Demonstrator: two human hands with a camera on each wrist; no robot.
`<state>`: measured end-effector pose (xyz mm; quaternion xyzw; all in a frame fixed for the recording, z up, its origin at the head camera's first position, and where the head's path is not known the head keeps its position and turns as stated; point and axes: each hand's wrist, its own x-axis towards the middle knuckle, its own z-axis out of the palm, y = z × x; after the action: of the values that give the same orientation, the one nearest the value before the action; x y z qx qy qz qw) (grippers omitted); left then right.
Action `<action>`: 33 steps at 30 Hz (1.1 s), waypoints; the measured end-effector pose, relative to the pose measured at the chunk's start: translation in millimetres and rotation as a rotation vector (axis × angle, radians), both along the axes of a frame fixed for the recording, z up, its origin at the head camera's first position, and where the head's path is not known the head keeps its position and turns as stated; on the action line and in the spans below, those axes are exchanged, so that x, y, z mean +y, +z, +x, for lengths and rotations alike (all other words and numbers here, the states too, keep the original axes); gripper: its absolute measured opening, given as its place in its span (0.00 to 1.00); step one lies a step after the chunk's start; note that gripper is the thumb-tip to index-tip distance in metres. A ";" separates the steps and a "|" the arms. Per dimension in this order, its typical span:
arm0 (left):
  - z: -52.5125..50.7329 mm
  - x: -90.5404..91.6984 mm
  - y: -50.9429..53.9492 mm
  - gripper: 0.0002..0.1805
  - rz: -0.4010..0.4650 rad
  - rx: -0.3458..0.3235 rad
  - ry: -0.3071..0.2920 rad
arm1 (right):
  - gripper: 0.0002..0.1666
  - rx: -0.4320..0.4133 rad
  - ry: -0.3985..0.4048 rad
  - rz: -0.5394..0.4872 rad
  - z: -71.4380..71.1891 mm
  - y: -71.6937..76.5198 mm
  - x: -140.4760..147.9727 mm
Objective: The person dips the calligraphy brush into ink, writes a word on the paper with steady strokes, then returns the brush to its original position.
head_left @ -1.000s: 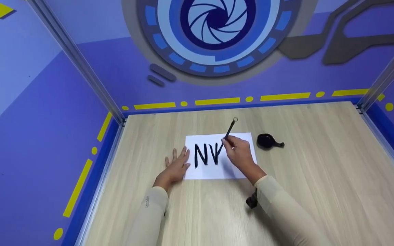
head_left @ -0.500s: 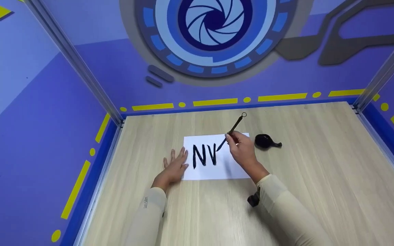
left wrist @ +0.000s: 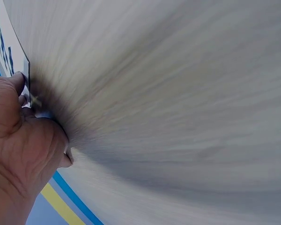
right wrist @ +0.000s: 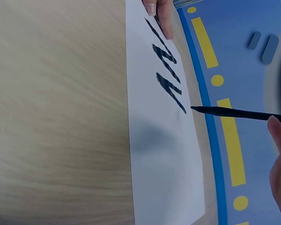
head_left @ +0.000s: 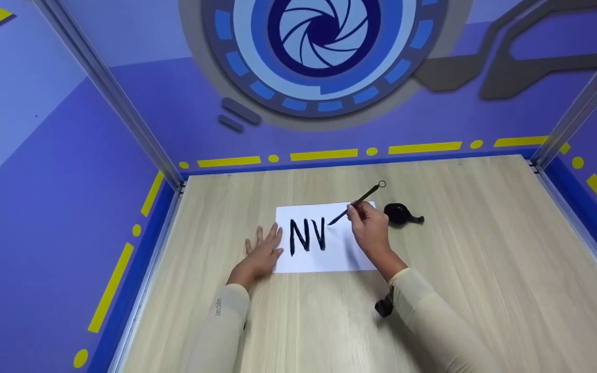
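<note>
A white sheet of paper [head_left: 340,259] lies on the table, bearing thick black strokes [head_left: 308,234] that read like "NV". My right hand [head_left: 372,228] pinches a slim black writing brush [head_left: 365,197] with a small ring at its upper end. The brush slants down to the left, its dark tip just right of the second letter; in the right wrist view the brush [right wrist: 234,113] points at the sheet, and contact is unclear. My left hand [head_left: 262,254] rests on the sheet's left edge with fingers spread. Its thumb lies by the paper's edge in the left wrist view.
Right of the sheet stands a small black glossy dish [head_left: 398,213] with a short handle. The wooden table [head_left: 319,331] meets blue-purple printed walls [head_left: 138,93] at the back and both sides, with metal posts in the corners.
My right hand has moved slightly right, and the brush tip has come away from the second letter. The brush now leans more to the right. My left hand stays on the paper.
</note>
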<state>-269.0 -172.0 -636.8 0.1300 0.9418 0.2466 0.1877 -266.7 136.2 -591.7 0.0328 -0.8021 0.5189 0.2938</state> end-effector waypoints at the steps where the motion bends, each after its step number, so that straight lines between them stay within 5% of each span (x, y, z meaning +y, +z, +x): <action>1: -0.3 0.0 0.0 0.35 0.003 0.001 0.000 | 0.08 -0.009 -0.009 -0.002 -0.3 -0.2 0.9; 14: -3.8 0.7 -0.3 0.36 0.003 -0.019 -0.005 | 0.08 -0.071 -0.059 -0.020 -3.5 -6.8 3.1; 33: -1.9 -0.6 -1.1 0.35 -0.004 -0.011 -0.017 | 0.08 -0.086 -0.013 0.082 -7.2 -14.4 0.1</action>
<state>-270.9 -172.6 -637.8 0.1365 0.9401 0.2439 0.1951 -273.9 136.3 -606.0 0.0171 -0.8347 0.4847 0.2608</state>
